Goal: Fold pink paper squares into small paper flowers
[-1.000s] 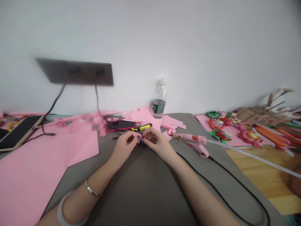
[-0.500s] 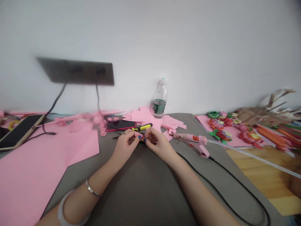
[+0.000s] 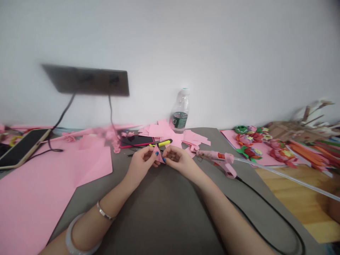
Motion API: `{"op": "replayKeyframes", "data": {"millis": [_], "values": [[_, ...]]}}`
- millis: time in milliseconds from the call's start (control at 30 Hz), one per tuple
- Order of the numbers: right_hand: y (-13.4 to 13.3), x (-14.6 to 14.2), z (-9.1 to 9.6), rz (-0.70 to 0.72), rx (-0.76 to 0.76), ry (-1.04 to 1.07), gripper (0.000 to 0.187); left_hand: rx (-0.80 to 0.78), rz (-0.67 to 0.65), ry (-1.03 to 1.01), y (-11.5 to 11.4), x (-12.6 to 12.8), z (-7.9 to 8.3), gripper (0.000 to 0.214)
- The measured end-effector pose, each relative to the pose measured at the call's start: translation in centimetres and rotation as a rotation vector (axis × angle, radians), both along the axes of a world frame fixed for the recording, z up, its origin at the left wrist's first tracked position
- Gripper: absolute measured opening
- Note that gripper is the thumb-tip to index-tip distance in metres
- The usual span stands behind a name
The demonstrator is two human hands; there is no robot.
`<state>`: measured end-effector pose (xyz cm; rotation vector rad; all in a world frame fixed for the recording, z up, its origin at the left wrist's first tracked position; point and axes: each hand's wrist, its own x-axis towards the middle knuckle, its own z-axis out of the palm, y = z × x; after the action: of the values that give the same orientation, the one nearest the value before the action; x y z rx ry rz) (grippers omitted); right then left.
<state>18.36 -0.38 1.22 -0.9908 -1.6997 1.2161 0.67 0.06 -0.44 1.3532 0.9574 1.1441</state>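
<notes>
My left hand [image 3: 142, 162] and my right hand [image 3: 177, 161] meet over the grey mat [image 3: 164, 212], both pinching one small pink paper piece [image 3: 158, 156] between thumbs and fingertips. The piece stands up as a small triangle between the hands. Just behind the hands lie a yellow-and-black cutter [image 3: 160, 143] and a dark phone in a red case [image 3: 136, 140]. A pile of pink paper squares [image 3: 183, 136] lies beyond them.
A pink glue gun [image 3: 219, 159] lies at the right with its black cord [image 3: 265, 209] looping over the mat. A plastic bottle [image 3: 180, 112] stands by the wall. Large pink sheets [image 3: 39, 187] cover the left, beside another phone [image 3: 22, 147]. Paper flowers [image 3: 252, 143] lie at the right.
The hands have lifted slightly and turned the pink piece, so it now shows as an upright triangle between the fingertips. Nothing else has moved.
</notes>
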Motion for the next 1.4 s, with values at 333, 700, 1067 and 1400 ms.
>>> {"op": "replayKeyframes", "data": {"millis": [333,700,1067,1400], "values": [[-0.29,0.08,0.39,-0.008,0.107,-0.125,0.005,-0.079,0.02,-0.074,0.01,-0.13,0.26,0.027],[0.01,0.5,0.24,0.008,0.255,-0.149,0.005,-0.125,0.026,-0.102,0.19,-0.3,0.14,0.034],[0.2,0.07,-0.19,-0.059,0.215,-0.097,0.007,-0.182,0.01,-0.132,0.03,-0.2,0.33,0.039],[0.49,0.65,-0.44,-0.022,0.214,-0.085,0.01,-0.181,-0.009,-0.107,0.02,-0.38,0.35,0.039]]}}
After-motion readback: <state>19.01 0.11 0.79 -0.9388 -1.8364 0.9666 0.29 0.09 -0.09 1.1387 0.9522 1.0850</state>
